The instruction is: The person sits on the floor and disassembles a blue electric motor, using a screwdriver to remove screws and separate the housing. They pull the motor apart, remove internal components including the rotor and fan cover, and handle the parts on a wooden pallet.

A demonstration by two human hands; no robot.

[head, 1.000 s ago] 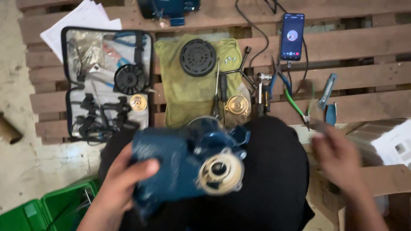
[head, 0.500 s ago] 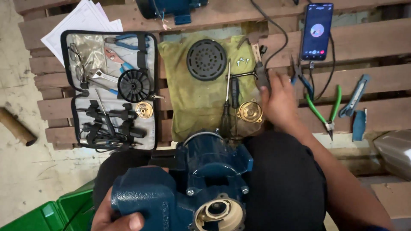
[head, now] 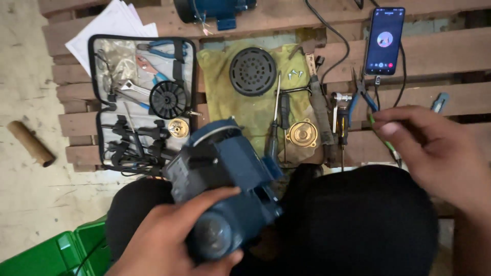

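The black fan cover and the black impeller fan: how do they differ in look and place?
The fan cover is a larger perforated disc lying on the yellow-green cloth; the impeller fan is smaller, with radial blades, and rests on the open tool pouch. The fan cover sits farther from the blue motor than the impeller fan. Both are round, black and untouched by either hand.

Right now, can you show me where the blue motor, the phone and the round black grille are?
blue motor (head: 220,168), head view, on its blue housing.
phone (head: 384,41), head view, on its screen.
round black grille (head: 252,71), head view, on its centre.
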